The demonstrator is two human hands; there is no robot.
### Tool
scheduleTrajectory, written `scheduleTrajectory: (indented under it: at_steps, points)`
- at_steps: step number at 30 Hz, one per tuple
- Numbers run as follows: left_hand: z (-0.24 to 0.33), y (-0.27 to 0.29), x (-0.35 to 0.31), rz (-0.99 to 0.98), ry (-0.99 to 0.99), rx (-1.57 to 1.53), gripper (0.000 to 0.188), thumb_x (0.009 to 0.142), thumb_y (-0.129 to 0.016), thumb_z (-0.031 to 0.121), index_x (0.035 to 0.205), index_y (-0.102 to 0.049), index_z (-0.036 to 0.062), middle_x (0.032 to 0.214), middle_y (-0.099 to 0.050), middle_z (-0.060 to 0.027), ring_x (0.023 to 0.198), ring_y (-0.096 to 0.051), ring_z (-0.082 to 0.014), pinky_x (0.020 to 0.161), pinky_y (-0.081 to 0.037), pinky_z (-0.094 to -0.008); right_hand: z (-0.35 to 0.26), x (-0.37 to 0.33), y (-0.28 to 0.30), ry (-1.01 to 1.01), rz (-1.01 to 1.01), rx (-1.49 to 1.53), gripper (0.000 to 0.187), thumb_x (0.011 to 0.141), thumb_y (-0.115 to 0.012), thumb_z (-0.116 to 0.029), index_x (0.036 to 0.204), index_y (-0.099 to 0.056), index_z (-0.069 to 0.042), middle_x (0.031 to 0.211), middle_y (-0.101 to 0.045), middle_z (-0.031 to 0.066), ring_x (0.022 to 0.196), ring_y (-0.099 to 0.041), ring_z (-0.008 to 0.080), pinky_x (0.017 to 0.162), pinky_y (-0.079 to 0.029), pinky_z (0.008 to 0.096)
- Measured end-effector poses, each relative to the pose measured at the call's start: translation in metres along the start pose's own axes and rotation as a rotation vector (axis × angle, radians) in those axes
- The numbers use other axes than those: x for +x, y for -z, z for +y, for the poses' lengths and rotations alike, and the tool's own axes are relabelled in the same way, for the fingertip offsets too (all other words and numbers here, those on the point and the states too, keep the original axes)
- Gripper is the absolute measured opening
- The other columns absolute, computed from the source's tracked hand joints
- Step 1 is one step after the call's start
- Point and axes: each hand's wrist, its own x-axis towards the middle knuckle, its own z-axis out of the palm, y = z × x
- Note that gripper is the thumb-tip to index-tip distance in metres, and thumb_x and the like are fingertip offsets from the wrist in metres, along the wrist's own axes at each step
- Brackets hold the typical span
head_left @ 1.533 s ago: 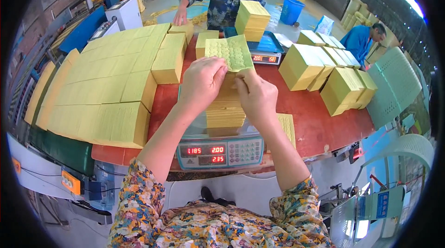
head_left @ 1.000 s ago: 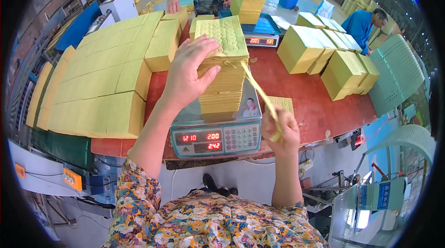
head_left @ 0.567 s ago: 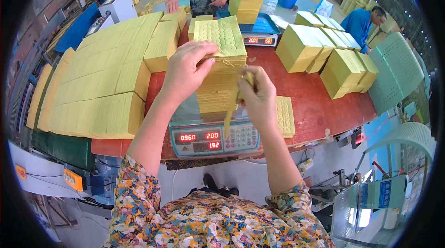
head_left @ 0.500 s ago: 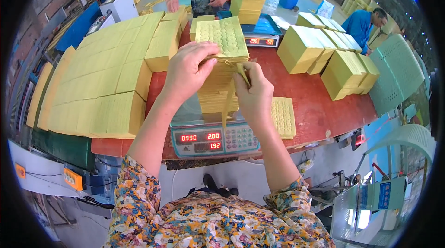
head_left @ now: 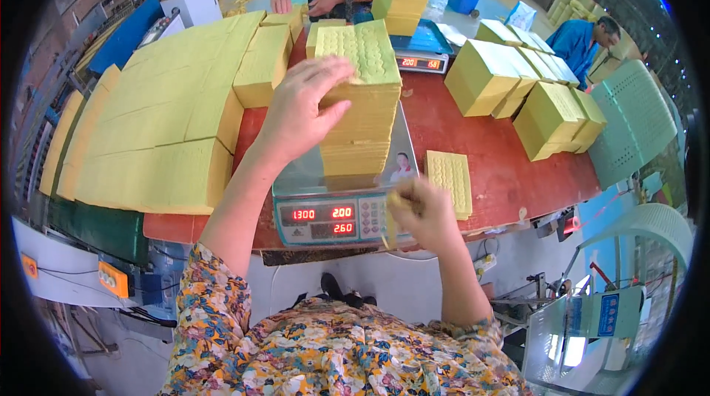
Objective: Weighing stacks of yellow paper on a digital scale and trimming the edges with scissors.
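The left hand (head_left: 305, 109) is resting, thumb and fingers apart, on the yellow paper stack (head_left: 360, 122) that's standing on the scale (head_left: 299, 178)! At the scale's front-right corner, the blurred right hand (head_left: 427, 212) is pinching a yellow strip (head_left: 390, 229)!

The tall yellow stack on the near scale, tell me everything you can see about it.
The tall yellow stack looks like paper: many thin sheets whose edges show as fine, slightly uneven layers down the front. Its top sheet carries rows of round, raised-looking patterns. It stands roughly upright on the grey platform of the near scale. The left hand lies over its top left edge; the right hand is apart from it.
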Motion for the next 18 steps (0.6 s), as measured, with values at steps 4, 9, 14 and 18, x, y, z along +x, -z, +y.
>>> scheduleTrajectory:
  at_steps: [4, 9, 14, 18]
  points:
    - [0.015, -0.005, -0.010, -0.071, -0.095, 0.274, 0.082, 0.071, -0.083, 0.018, 0.144, -0.045, 0.0189, 0.156, -0.032, -0.0104, 0.143, -0.032, -0.0326, 0.117, -0.028, -0.0500, 0.117, -0.129, -0.004, -0.643, -0.394, -0.260, 0.022, 0.089, -0.069, -0.023, 0.085, -0.065, -0.002, 0.070, -0.068, 0.0114, 0.064, -0.066, 0.0227, 0.061, -0.053, 0.0372]
    - [0.012, -0.015, -0.019, -0.116, -0.065, 0.410, 0.099, 0.065, -0.088, 0.022, 0.150, -0.036, 0.0253, 0.156, -0.029, -0.0098, 0.143, -0.030, -0.0326, 0.116, -0.027, -0.0548, 0.167, -0.209, -0.021, -0.298, -0.368, -0.688, 0.047, 0.086, -0.071, -0.025, 0.127, -0.059, -0.007, 0.112, -0.068, 0.0195, 0.093, -0.069, 0.0364, 0.081, -0.054, 0.0490]
    - [0.013, -0.021, -0.013, -0.135, -0.087, 0.478, 0.107, 0.062, -0.090, 0.023, 0.152, -0.032, 0.0271, 0.153, -0.031, -0.0115, 0.141, -0.033, -0.0317, 0.114, -0.029, -0.0553, 0.085, -0.082, -0.030, -0.118, 0.076, -0.053, 0.017, 0.088, -0.068, -0.005, 0.104, -0.069, 0.000, 0.078, -0.067, 0.0086, 0.070, -0.063, 0.0155, 0.063, -0.050, 0.0284]
    - [0.015, -0.016, -0.011, -0.165, -0.102, 0.514, 0.107, 0.062, -0.090, 0.024, 0.152, -0.032, 0.0266, 0.152, -0.032, -0.0125, 0.139, -0.036, -0.0330, 0.113, -0.031, -0.0544, 0.042, -0.002, -0.036, -0.203, 0.211, 0.336, 0.016, 0.092, -0.063, -0.005, 0.104, -0.069, 0.003, 0.076, -0.064, 0.0039, 0.066, -0.059, 0.0086, 0.059, -0.048, 0.0246]
